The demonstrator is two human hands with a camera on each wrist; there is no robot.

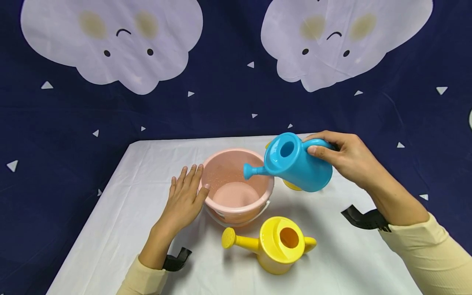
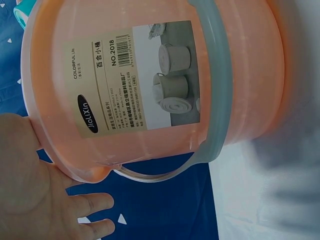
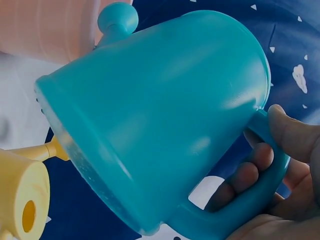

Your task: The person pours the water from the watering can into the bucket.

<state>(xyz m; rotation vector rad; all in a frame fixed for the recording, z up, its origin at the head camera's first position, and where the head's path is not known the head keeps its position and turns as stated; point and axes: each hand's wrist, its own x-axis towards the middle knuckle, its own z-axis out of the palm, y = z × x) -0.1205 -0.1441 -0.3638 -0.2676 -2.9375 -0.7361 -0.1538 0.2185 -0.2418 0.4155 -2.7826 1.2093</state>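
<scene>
The blue watering can [image 1: 296, 164] is gripped by its handle in the right hand [image 1: 350, 157] and tilted, its spout over the pink bucket [image 1: 236, 186]. The bucket's left side is steadied by the left hand [image 1: 184, 196], fingers straight. If tipped too steeply, the contents could be spilled past the bucket's rim onto the white tablecloth [image 1: 121, 213] or the yellow watering can [image 1: 274, 243] just in front.
</scene>
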